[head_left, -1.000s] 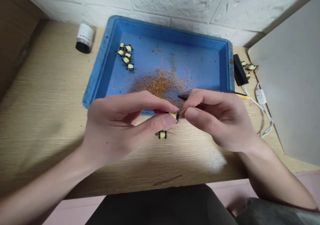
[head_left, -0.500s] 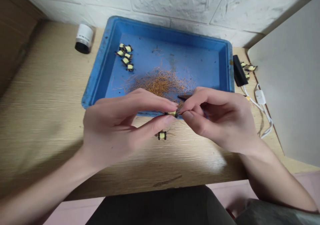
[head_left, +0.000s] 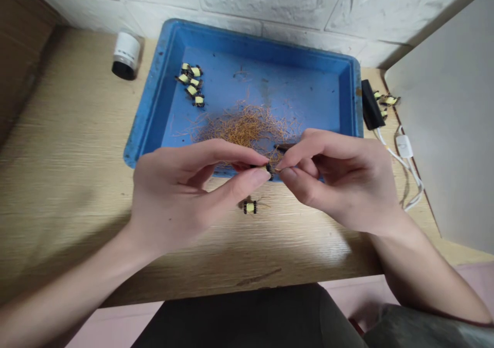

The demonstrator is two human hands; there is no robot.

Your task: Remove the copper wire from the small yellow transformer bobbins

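Between the thumb and index finger of my left hand (head_left: pixel 193 188) is a small transformer coil (head_left: pixel 265 168), black with yellow tape, mostly covered by the fingertips. My right hand (head_left: pixel 335 180) pinches a thin copper wire lead (head_left: pixel 277 170) at the coil's right end. Behind the right fingers the dark tip of a tool (head_left: pixel 284 146) sticks out; its other end is hidden, and I cannot tell whether the hand holds it. Below the hands, a second coil (head_left: pixel 250 207) with loose wire leads lies on the table.
A blue tray (head_left: pixel 148 98) holds a heap of copper wire clippings (head_left: pixel 247 125) and several taped coils (head_left: pixel 192 89). At left stands a white-labelled jar with a black base (head_left: pixel 126 54). On the right are a black device (head_left: pixel 371 106), white cable with a switch (head_left: pixel 404 146) and more coils (head_left: pixel 390 101).
The coil in my left hand has tilted, with less of its yellow tape showing. Both hands remain in nearly the same place, and the view has shifted slightly.
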